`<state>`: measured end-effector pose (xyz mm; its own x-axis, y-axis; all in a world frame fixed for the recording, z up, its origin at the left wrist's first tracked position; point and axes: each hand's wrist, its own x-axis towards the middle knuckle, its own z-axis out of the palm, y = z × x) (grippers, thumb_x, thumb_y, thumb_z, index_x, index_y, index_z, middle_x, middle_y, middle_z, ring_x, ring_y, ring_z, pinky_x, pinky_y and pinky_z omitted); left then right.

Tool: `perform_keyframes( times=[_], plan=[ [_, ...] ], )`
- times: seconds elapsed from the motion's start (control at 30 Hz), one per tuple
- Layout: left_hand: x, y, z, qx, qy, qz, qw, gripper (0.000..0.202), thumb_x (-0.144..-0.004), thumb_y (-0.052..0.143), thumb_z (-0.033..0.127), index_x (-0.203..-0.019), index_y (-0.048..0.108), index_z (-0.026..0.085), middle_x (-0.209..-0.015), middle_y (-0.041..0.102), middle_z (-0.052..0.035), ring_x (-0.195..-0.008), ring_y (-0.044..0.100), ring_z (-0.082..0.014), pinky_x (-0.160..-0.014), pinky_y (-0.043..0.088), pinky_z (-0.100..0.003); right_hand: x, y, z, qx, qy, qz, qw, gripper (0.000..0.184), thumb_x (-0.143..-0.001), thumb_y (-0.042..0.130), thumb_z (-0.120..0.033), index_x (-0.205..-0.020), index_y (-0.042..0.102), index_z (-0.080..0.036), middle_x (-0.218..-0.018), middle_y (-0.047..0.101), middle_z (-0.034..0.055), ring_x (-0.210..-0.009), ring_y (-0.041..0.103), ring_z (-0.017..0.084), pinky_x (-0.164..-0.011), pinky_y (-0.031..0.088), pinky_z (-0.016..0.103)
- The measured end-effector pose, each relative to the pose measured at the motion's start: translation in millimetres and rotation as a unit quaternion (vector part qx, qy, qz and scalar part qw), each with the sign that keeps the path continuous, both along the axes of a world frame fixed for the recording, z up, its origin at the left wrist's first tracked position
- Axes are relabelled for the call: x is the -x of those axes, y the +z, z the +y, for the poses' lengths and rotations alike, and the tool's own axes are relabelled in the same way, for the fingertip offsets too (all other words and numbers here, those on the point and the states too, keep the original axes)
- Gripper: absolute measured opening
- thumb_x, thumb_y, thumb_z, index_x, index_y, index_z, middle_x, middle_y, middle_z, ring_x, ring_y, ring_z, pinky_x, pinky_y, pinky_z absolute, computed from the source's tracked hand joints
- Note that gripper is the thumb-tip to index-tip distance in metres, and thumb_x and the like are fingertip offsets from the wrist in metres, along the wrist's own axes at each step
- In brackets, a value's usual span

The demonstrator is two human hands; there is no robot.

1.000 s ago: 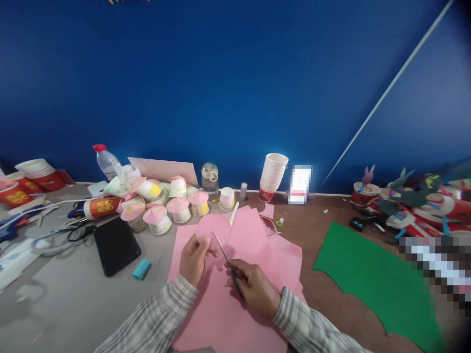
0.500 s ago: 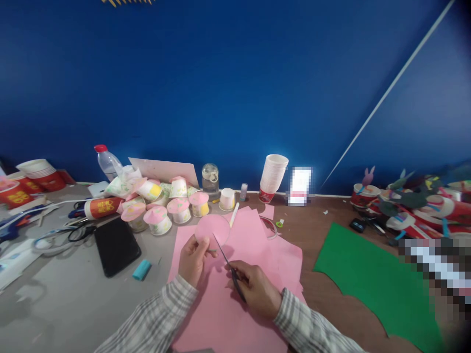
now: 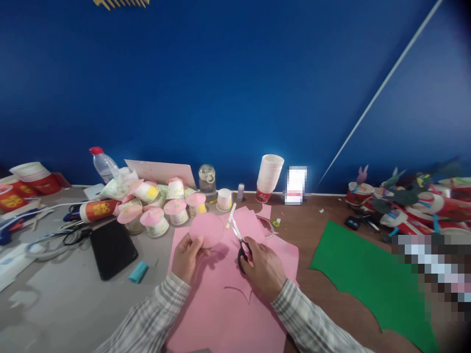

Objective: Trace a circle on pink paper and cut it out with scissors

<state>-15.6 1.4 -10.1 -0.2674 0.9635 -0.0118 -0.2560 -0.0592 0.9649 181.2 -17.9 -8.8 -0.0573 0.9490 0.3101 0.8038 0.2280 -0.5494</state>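
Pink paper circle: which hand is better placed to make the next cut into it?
Right, likely: the right hand grips the scissors beside the pink paper circle, while the left hand holds it.

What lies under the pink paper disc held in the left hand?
Large pink sheets lie below the pink disc, spread on the table. The left hand covers the disc's lower edge; whatever is beneath the sheets cannot be seen.

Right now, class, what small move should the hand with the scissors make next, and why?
Probably swing the scissors in the right hand leftward to the rim of the pink circle. The left hand pinches the circle from below and holds it up, its right edge free, while the blades point up and away, clear of it.
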Motion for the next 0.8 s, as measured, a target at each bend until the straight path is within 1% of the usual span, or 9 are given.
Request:
perform_keyframes(
  times=[0.1, 0.27, 0.33, 0.4, 0.47, 0.53, 0.67, 0.73, 0.8],
  plan=[
    [-3.6, -2.5, -4.0, 0.002, -0.032, 0.035, 0.999, 0.032, -0.054, 0.067, 0.048, -0.059, 0.054, 0.019, -0.048, 0.057, 0.0053, -0.039, 0.052, -0.0126, -0.040, 0.043, -0.024, 1.9, 5.0, -1.1, 0.056, 0.026, -0.099, 0.993, 0.040, -0.072, 0.052, -0.035, -0.109, 0.052, -0.019, -0.075, 0.068, 0.0087, -0.070, 0.061, 0.028, -0.060, 0.042, 0.031],
    [-7.8, -0.6, -8.0, -0.004, -0.062, 0.079, 0.995, 0.033, -0.056, 0.064, 0.050, -0.061, 0.056, 0.019, -0.046, 0.056, 0.0039, -0.040, 0.053, -0.0140, -0.040, 0.043, -0.025, 5.2, 15.2, -7.1, 0.125, 0.042, -0.133, 0.982, 0.059, -0.073, 0.052, -0.039, -0.128, 0.034, -0.025, -0.105, 0.059, 0.0110, -0.068, 0.062, 0.026, -0.054, 0.043, 0.028],
    [-8.5, 0.8, -8.7, -0.006, -0.069, 0.090, 0.994, 0.033, -0.057, 0.063, 0.051, -0.062, 0.056, 0.019, -0.045, 0.055, 0.0036, -0.040, 0.052, -0.0144, -0.040, 0.043, -0.025, 5.4, 14.7, -8.7, 0.113, 0.039, -0.119, 0.986, 0.064, -0.072, 0.055, -0.038, -0.130, 0.032, -0.026, -0.117, 0.051, 0.0127, -0.068, 0.062, 0.026, -0.053, 0.045, 0.030],
    [-9.1, 2.2, -9.5, -0.006, -0.077, 0.098, 0.992, 0.033, -0.058, 0.062, 0.051, -0.062, 0.057, 0.019, -0.045, 0.055, 0.0027, -0.041, 0.052, -0.0151, -0.040, 0.044, -0.026, 5.2, 13.0, -9.3, 0.056, 0.041, -0.063, 0.996, 0.059, -0.073, 0.054, -0.036, -0.128, 0.035, -0.026, -0.122, 0.046, 0.0139, -0.073, 0.061, 0.026, -0.055, 0.047, 0.032],
    [-10.3, 3.7, -10.8, -0.003, -0.091, 0.103, 0.991, 0.032, -0.058, 0.062, 0.050, -0.061, 0.057, 0.019, -0.044, 0.055, 0.0019, -0.041, 0.052, -0.0157, -0.041, 0.046, -0.028, 5.0, 11.4, -8.7, -0.003, 0.047, 0.041, 0.998, 0.047, -0.076, 0.051, -0.033, -0.121, 0.044, -0.024, -0.115, 0.050, 0.0129, -0.075, 0.060, 0.025, -0.059, 0.049, 0.032],
    [-12.5, 5.1, -12.9, 0.004, -0.112, 0.104, 0.988, 0.031, -0.056, 0.063, 0.050, -0.059, 0.057, 0.020, -0.042, 0.055, 0.0015, -0.039, 0.051, -0.0159, -0.038, 0.045, -0.028, 5.1, 10.2, -6.8, -0.012, 0.064, 0.164, 0.984, 0.034, -0.077, 0.051, -0.031, -0.109, 0.054, -0.022, -0.098, 0.057, 0.0091, -0.065, 0.058, 0.020, -0.057, 0.048, 0.029],
    [-19.2, 7.6, -17.9, 0.022, -0.159, 0.096, 0.982, 0.032, -0.053, 0.066, 0.049, -0.062, 0.058, 0.019, -0.041, 0.054, 0.0025, -0.035, 0.051, -0.0159, -0.033, 0.045, -0.028, 6.8, 6.9, -1.0, 0.080, 0.096, 0.341, 0.932, 0.016, -0.072, 0.055, -0.028, -0.082, 0.063, -0.018, -0.063, 0.056, -0.0008, -0.047, 0.048, 0.014, -0.044, 0.040, 0.023],
    [-22.1, 8.9, -19.7, 0.029, -0.177, 0.090, 0.980, 0.034, -0.053, 0.067, 0.048, -0.065, 0.059, 0.018, -0.042, 0.056, 0.0027, -0.035, 0.052, -0.0158, -0.033, 0.046, -0.028, 7.9, 5.3, 1.4, 0.104, 0.077, 0.377, 0.917, 0.011, -0.068, 0.057, -0.027, -0.065, 0.061, -0.017, -0.051, 0.049, -0.0041, -0.045, 0.045, 0.013, -0.042, 0.036, 0.021],
    [-23.9, 10.0, -20.5, 0.034, -0.190, 0.085, 0.977, 0.035, -0.052, 0.068, 0.048, -0.066, 0.059, 0.017, -0.044, 0.057, 0.0024, -0.034, 0.052, -0.0153, -0.032, 0.045, -0.027, 9.3, 4.3, 2.6, 0.118, 0.052, 0.391, 0.911, 0.014, -0.064, 0.058, -0.027, -0.054, 0.056, -0.017, -0.046, 0.044, -0.0058, -0.044, 0.041, 0.012, -0.041, 0.033, 0.021]
  ],
)
